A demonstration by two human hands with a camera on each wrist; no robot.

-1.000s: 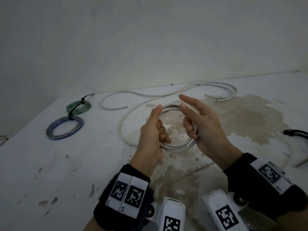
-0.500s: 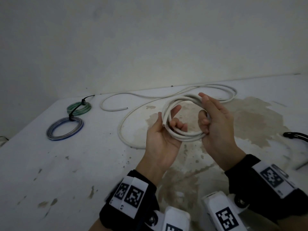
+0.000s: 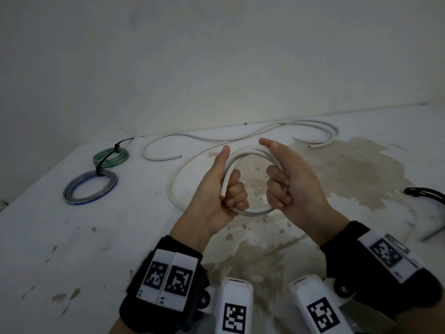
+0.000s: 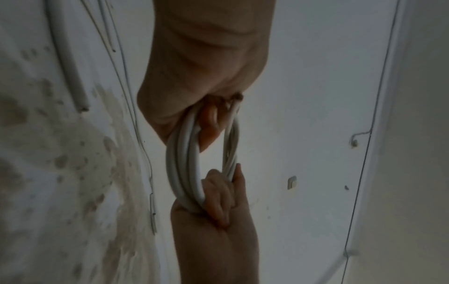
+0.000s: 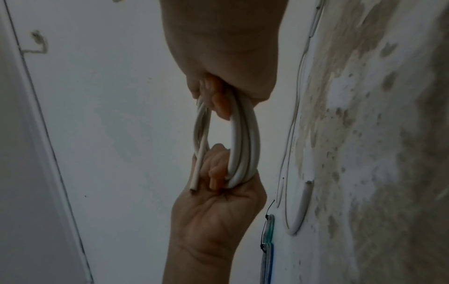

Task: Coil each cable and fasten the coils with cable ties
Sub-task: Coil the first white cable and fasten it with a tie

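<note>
A white cable coil (image 3: 249, 152) of a few loops hangs in the air between my two hands, above the stained table (image 3: 72, 237). My left hand (image 3: 231, 191) grips its left side, fingers curled round the strands and thumb pointing up. The cable's cut end (image 3: 222, 195) sticks out beside those fingers. My right hand (image 3: 281, 186) grips the right side the same way. In the left wrist view the coil (image 4: 184, 163) runs from my left hand (image 4: 206, 76) to the right hand (image 4: 218, 211). The right wrist view shows the coil (image 5: 243, 144) and free end (image 5: 194, 187).
More loose white cable (image 3: 313, 124) snakes over the table behind the hands, with a short piece (image 3: 159, 157) at the left. A green coil (image 3: 110, 157) and a blue coil (image 3: 90, 187), each with a black tie, lie far left. A black object (image 3: 426, 192) sits at the right edge.
Half a second ago my left hand lay palm up and loose under the coil. Now both hands have closed round the coil, thumbs up, and it has dropped slightly lower.
</note>
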